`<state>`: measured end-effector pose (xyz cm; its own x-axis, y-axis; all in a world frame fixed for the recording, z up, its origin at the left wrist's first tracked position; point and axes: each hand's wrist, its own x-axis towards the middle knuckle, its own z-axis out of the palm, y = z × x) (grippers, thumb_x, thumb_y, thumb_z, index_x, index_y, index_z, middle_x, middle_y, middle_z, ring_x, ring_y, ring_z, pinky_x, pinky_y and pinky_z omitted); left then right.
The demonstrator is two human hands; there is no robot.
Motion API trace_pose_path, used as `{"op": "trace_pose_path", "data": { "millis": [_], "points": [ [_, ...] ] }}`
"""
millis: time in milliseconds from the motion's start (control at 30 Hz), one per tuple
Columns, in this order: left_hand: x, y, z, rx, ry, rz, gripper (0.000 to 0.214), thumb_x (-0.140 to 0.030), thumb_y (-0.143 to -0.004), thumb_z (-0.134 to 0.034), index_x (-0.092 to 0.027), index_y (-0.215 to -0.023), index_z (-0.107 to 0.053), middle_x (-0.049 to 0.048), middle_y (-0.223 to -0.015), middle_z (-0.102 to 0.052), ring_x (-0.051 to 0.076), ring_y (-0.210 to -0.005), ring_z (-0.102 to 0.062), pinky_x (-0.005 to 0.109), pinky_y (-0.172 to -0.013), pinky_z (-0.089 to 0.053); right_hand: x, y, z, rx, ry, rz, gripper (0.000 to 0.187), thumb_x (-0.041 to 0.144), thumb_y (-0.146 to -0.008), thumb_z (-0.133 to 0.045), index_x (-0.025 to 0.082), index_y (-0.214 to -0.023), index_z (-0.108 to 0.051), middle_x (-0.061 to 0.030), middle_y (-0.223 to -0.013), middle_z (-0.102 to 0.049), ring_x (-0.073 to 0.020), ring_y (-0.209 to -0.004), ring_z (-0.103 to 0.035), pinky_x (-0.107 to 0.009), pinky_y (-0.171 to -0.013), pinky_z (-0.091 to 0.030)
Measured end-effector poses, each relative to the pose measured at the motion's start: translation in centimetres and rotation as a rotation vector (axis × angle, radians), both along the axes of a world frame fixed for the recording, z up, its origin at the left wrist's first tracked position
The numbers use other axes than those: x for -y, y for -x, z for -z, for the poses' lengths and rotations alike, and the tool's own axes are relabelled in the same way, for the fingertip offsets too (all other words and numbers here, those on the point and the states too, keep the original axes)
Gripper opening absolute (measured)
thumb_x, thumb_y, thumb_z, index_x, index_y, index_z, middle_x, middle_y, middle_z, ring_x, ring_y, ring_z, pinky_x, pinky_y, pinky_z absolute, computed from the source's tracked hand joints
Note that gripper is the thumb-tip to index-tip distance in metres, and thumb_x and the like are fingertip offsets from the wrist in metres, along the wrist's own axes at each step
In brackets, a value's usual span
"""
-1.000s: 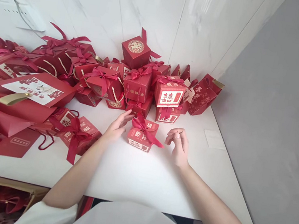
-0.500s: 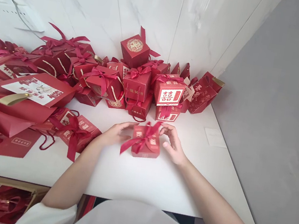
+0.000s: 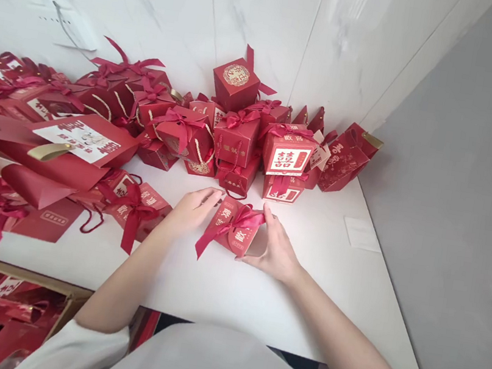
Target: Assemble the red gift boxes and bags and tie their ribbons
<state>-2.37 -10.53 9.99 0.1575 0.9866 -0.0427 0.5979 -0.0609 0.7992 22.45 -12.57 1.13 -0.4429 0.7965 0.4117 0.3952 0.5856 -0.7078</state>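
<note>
A small red gift box [image 3: 230, 226] with a bow of dark red ribbon lies at an angle on the white table before me. My right hand [image 3: 280, 248] spans the box's right end, thumb at the near corner and fingers at the far one. Just off the left side, my left hand [image 3: 190, 212] is held with its fingers stretched toward the box's far corner. It grips nothing that I can see. The ribbon's loose tail hangs over the box's left front.
Stacked red gift boxes [image 3: 235, 140] stand along the marbled wall. Red bags and boxes [image 3: 67, 145] heap up at the left. A cardboard carton [image 3: 70, 306] of red packages sits below the table's near edge. A white card [image 3: 361, 234] lies by the right edge, near a grey wall.
The gift box has turned on the table, its right end swinging nearer me. My right hand has closed in on that end. The whole view has shifted slightly to the left.
</note>
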Motion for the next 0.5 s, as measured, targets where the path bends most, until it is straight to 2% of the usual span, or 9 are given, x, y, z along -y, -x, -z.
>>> {"op": "trace_pose_path", "data": {
  "millis": [33, 100, 167, 233, 300, 367, 433, 500],
  "points": [
    [0.9, -0.4, -1.1, -0.153, -0.052, -0.05, 0.064, -0.068, -0.092, -0.04, -0.022, -0.129, -0.063, 0.0103, -0.12, -0.069, 0.032, -0.111, -0.064, 0.045, -0.104, -0.044, 0.2, 0.1, -0.1, 0.007, -0.075, 0.02, 0.129, 0.071, -0.068, -0.074, 0.028, -0.16, 0.005, -0.0166, -0.132, -0.058, -0.0413, -0.12, -0.055, -0.066, -0.11, -0.032],
    [2.7, -1.4, -2.8, -0.407, -0.116, -0.056, 0.077, -0.076, -0.083, -0.049, -0.019, -0.133, -0.061, 0.0154, -0.117, -0.069, 0.039, -0.112, -0.061, 0.053, -0.104, -0.04, 0.6, -0.2, -0.3, -0.036, -0.17, 0.045, 0.111, 0.076, -0.077, -0.06, 0.027, -0.16, -0.005, -0.0121, -0.109, -0.066, -0.0365, -0.101, -0.063, -0.067, -0.109, -0.032],
    [4.3, -2.5, -3.3, -0.519, -0.156, 0.046, 0.098, -0.081, -0.068, -0.062, -0.015, -0.14, -0.055, 0.0195, -0.116, -0.067, 0.044, -0.116, -0.057, 0.058, -0.108, -0.033, 0.8, -0.8, -0.6, -0.137, -0.153, 0.084, 0.088, 0.073, -0.089, -0.044, 0.029, -0.158, -0.013, -0.0078, -0.097, -0.066, -0.0296, -0.086, -0.064, -0.063, -0.103, -0.039],
    [5.2, -3.5, -2.7, -0.536, -0.196, 0.189, 0.116, -0.08, -0.055, -0.072, -0.013, -0.146, -0.047, 0.0199, -0.117, -0.065, 0.045, -0.118, -0.055, 0.06, -0.114, -0.023, 0.9, -1.4, -0.9, -0.225, -0.056, 0.123, 0.069, 0.063, -0.097, -0.036, 0.031, -0.155, -0.019, -0.0065, -0.097, -0.064, -0.0253, -0.08, -0.064, -0.058, -0.096, -0.046],
    [5.8, -4.2, -1.8, -0.55, -0.213, 0.285, 0.117, -0.074, -0.057, -0.075, -0.013, -0.15, -0.04, 0.0187, -0.119, -0.062, 0.043, -0.118, -0.055, 0.06, -0.115, -0.019, 0.8, -1.8, -1.0, -0.273, 0.04, 0.158, 0.058, 0.055, -0.1, -0.035, 0.031, -0.152, -0.025, -0.0075, -0.104, -0.063, -0.0241, -0.083, -0.064, -0.053, -0.091, -0.049],
    [6.2, -4.5, -1.5, -0.578, -0.198, 0.318, 0.107, -0.066, -0.066, -0.073, -0.012, -0.151, -0.037, 0.0185, -0.12, -0.06, 0.042, -0.117, -0.055, 0.057, -0.112, -0.027, 0.7, -2.1, -0.9, -0.292, 0.078, 0.201, 0.053, 0.051, -0.1, -0.036, 0.03, -0.149, -0.03, -0.0093, -0.112, -0.061, -0.0242, -0.086, -0.064, -0.051, -0.088, -0.05],
    [6.9, -4.1, -2.3, -0.577, -0.173, 0.317, 0.099, -0.061, -0.07, -0.072, -0.014, -0.15, -0.037, 0.0176, -0.122, -0.059, 0.04, -0.116, -0.056, 0.052, -0.106, -0.037, 0.5, -2.3, -0.8, -0.298, 0.075, 0.24, 0.051, 0.049, -0.1, -0.039, 0.03, -0.146, -0.033, -0.0104, -0.117, -0.06, -0.025, -0.09, -0.065, -0.051, -0.087, -0.05],
    [8.2, -3.1, -4.0, -0.53, -0.143, 0.297, 0.097, -0.058, -0.069, -0.074, -0.02, -0.15, -0.038, 0.0142, -0.123, -0.06, 0.037, -0.113, -0.058, 0.047, -0.1, -0.044, 0.5, -2.4, -0.7, -0.292, 0.048, 0.265, 0.05, 0.047, -0.099, -0.043, 0.029, -0.146, -0.035, -0.0109, -0.119, -0.06, -0.0258, -0.092, -0.065, -0.052, -0.087, -0.05]
  ]
}}
